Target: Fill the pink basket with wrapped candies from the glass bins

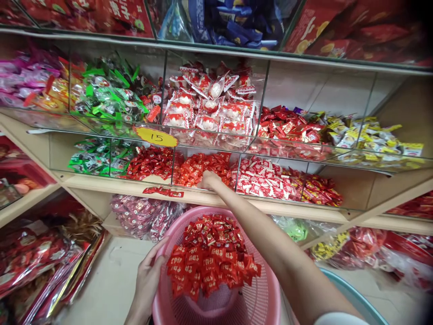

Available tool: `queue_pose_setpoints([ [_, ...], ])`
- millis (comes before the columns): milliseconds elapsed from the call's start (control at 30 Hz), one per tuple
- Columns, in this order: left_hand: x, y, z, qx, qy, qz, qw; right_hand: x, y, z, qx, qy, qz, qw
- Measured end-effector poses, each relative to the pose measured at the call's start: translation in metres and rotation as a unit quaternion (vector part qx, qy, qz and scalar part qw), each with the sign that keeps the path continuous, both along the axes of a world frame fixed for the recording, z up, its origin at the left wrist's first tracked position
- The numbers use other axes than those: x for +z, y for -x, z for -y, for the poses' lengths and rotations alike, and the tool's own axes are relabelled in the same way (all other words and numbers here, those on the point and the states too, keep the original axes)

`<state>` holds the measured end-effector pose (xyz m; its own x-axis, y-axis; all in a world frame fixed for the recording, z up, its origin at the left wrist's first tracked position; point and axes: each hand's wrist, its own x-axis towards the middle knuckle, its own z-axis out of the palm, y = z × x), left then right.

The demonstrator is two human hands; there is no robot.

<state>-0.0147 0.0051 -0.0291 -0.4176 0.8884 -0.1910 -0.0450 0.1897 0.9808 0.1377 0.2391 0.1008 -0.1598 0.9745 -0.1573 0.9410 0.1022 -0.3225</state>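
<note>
My left hand (148,275) grips the left rim of a pink plastic basket (270,293), thumb on the outside near the top edge. Inside the basket lie orange-red wrapped candies (209,268) in front and darker red shiny candies (216,232) behind. My right hand (210,180) reaches over the basket into a glass shelf compartment of orange-red candies (192,167). Its fingers curl down among the wrappers; their tips are hidden, and whatever they hold cannot be made out.
Glass dividers part neighbouring compartments of dark red candies (152,162) and red-and-white candies (264,180). A few linked red packets (163,192) lie on the wooden ledge. Above hangs a yellow price tag (155,136). A teal basket rim (352,289) shows at lower right.
</note>
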Motion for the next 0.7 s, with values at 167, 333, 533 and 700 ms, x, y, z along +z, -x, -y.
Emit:
queue_pose_setpoints([
  [167, -0.001, 0.001, 0.000, 0.002, -0.001, 0.012, 1.000, 0.011, -0.016, 0.008, 0.028, 0.009, 0.033, 0.999],
  [333, -0.001, 0.002, 0.000, 0.002, 0.001, 0.003, 1.000, 0.021, -0.035, 0.032, 0.072, -0.061, 0.029, 0.995],
  [533, -0.001, 0.002, 0.000, 0.000, 0.015, 0.016, 1.000, 0.019, -0.072, 0.077, 0.195, -0.226, -0.067, 0.952],
  [700, -0.002, 0.001, -0.001, 0.008, 0.020, 0.021, 1.000, 0.008, -0.097, 0.102, 0.250, -0.312, -0.174, 0.900],
])
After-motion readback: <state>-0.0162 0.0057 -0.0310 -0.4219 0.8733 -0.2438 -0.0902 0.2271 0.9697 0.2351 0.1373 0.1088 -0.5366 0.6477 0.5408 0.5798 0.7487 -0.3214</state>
